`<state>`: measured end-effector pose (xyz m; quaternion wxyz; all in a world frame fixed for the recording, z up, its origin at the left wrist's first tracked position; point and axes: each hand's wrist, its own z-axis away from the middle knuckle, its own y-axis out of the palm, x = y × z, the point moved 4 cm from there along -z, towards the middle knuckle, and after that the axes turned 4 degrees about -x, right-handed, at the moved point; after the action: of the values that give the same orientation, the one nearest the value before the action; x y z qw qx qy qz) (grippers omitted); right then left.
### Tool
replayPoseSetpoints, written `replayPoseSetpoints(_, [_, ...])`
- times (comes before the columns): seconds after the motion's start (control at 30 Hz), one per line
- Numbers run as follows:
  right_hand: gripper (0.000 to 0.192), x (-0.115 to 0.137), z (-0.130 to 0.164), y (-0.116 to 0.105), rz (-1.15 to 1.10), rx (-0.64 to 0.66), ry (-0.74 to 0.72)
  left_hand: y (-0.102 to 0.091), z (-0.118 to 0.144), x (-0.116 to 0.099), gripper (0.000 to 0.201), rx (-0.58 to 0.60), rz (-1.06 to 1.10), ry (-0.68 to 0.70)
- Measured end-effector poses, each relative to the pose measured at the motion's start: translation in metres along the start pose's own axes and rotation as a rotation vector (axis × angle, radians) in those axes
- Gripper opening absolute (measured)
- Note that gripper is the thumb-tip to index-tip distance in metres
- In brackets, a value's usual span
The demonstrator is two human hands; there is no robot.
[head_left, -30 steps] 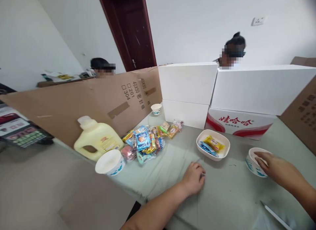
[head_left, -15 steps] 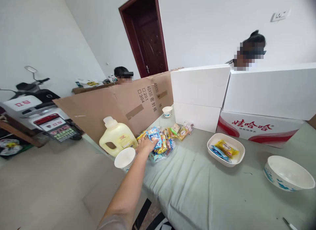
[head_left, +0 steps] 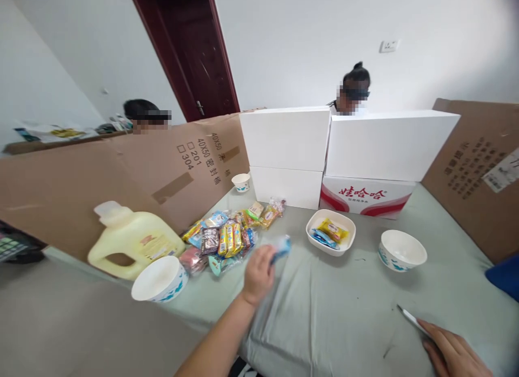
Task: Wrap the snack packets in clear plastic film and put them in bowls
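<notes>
A blue snack packet, smeared by motion, is pinched in my left hand above the table. Left of that hand lies a pile of wrapped snacks, some in clear plastic. A white square bowl to its right holds yellow and blue packets. At the lower right, the fingers of my right hand close around the back end of a slim white pen-like tool with a dark tip, low over the tablecloth.
A yellow jug and a round bowl stand at the left edge. Another round bowl is at right, a small cup behind. White boxes and cardboard panels wall the table; two people sit beyond.
My left hand has left the snack pile and moved right with a blue packet. My right hand has come into view at the pen-like tool. The view has turned right.
</notes>
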<state>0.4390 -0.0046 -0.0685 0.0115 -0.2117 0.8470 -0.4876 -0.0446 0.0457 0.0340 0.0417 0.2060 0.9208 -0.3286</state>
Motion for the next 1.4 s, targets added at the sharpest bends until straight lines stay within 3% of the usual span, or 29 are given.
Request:
replayPoseSetpoints(0.1, [0.035,0.008,-0.006,-0.01,0.053,0.033,0.023,0.032,0.029,-0.072,0.029,0.209,0.194,0.341])
replayPoseSetpoints(0.2, [0.034,0.023,-0.016,-0.025,0.068,0.076,0.057,0.042,0.05,-0.112,0.034,0.462,0.321,0.442])
replayPoseSetpoints(0.27, [0.034,0.037,-0.025,-0.033,0.047,0.105,0.108,0.034,0.055,-0.118,0.051,0.537,0.397,0.428])
replayPoseSetpoints(0.37, [0.033,0.081,-0.047,-0.036,-0.077,0.17,0.1,0.02,0.056,-0.11,0.042,0.484,0.472,0.358])
replayPoseSetpoints(0.5, [0.043,0.169,-0.083,-0.025,-0.209,0.281,-0.16,0.019,0.058,-0.095,0.046,0.359,0.526,0.143])
replayPoseSetpoints(0.6, [0.047,0.206,-0.096,-0.015,-0.156,0.361,-0.294,0.026,0.059,-0.091,0.051,0.399,0.566,0.012])
replayPoseSetpoints(0.7, [0.049,0.191,-0.088,-0.016,-0.122,0.413,-0.278,0.028,0.056,-0.094,0.045,0.504,0.587,0.013])
replayPoseSetpoints(0.8, [0.047,0.132,-0.063,-0.03,-0.132,0.411,-0.167,0.026,0.054,-0.095,0.044,0.524,0.598,0.05])
replayPoseSetpoints(0.9, [0.037,0.067,-0.037,-0.045,-0.078,0.321,-0.026,0.025,0.054,-0.093,0.053,0.491,0.643,0.041])
replayPoseSetpoints(1.0, [0.032,0.044,-0.026,-0.052,0.019,0.168,0.048,0.03,0.055,-0.092,0.065,0.485,0.682,-0.108])
replayPoseSetpoints(1.07, [0.032,0.063,-0.033,-0.049,-0.008,0.072,0.052,0.035,0.054,-0.096,0.057,0.515,0.691,-0.227])
replayPoseSetpoints(1.13, [0.04,0.105,-0.049,-0.037,-0.128,0.038,0.027,0.041,0.051,-0.101,0.03,0.531,0.704,-0.334])
replayPoseSetpoints(1.2, [0.058,0.153,-0.068,-0.021,-0.24,0.11,-0.041,0.044,0.048,-0.103,0.015,0.512,0.742,-0.473])
replayPoseSetpoints(1.27, [0.069,0.187,-0.082,-0.008,-0.282,0.219,-0.091,0.044,0.047,-0.095,0.019,0.456,0.809,-0.621])
replayPoseSetpoints(1.33, [0.051,0.198,-0.088,-0.003,-0.32,0.291,-0.132,0.038,0.049,-0.079,0.019,0.366,0.86,-0.725])
replayPoseSetpoints(1.4, [0.029,0.187,-0.085,-0.008,-0.358,0.279,-0.165,0.028,0.053,-0.056,0.017,0.298,0.838,-0.771])
